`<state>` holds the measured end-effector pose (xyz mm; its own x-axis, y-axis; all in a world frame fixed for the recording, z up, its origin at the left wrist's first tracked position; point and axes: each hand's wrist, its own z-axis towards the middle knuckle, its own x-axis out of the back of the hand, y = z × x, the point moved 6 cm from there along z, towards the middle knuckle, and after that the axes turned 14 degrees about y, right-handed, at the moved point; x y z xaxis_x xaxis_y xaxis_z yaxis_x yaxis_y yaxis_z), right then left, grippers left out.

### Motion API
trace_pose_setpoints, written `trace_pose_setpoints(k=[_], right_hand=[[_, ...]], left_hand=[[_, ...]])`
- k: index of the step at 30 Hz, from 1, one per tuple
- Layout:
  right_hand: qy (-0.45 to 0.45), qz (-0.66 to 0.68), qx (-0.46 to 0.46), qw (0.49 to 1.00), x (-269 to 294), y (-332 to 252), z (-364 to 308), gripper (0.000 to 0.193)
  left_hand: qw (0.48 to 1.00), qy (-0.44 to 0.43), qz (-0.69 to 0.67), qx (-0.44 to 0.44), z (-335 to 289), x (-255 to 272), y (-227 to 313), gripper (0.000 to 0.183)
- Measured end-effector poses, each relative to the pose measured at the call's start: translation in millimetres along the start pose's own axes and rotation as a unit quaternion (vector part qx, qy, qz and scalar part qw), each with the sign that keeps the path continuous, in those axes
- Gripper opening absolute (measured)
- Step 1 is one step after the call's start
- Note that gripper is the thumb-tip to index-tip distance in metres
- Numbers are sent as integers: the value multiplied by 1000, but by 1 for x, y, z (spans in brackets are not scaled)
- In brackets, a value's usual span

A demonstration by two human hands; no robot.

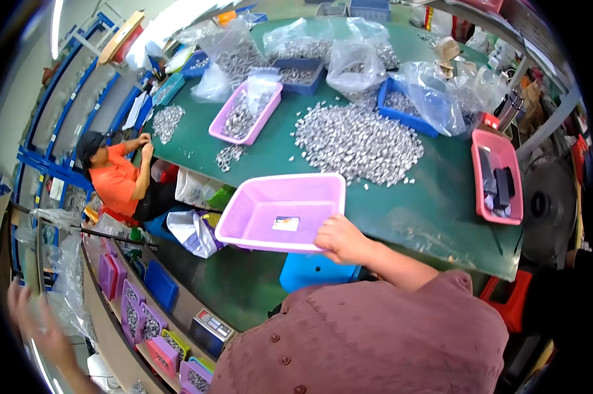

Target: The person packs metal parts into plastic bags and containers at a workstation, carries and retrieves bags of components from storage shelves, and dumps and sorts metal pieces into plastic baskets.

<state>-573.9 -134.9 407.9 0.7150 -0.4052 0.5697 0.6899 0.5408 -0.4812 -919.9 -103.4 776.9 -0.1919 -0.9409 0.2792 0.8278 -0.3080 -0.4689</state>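
My right hand (340, 239) grips the near right rim of an empty pink plastic basket (309, 209), fingers wrapped over its edge. The basket is tilted so its inside shows, with a small label (286, 224) on its floor. It hangs at the near edge of the green table (434, 223). Beyond it lies a wide heap of small silvery metal parts (359, 143). At the far left of the view my left hand (34, 318) is raised beside the shelves, fingers spread and slightly blurred, holding nothing.
A person in orange (116, 174) sits at the table's left side. On the table are a pink basket of parts (247, 111), blue bins (408, 105), plastic bags (355, 69) and a red-pink tray (497, 177). A blue stool (317, 270) and a scale (211, 325) stand nearby.
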Motion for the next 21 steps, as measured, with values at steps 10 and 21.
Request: trace_pose_setpoints(k=[10,21], right_hand=[[49,-80,-42,995,158,61,-89,15],[92,-81,-57,991,182,73,-91,20]], left_hand=[[746,-519,-409,81,-83,-203,307,41],[427,-656,-473,404,-193,-222,386,54]])
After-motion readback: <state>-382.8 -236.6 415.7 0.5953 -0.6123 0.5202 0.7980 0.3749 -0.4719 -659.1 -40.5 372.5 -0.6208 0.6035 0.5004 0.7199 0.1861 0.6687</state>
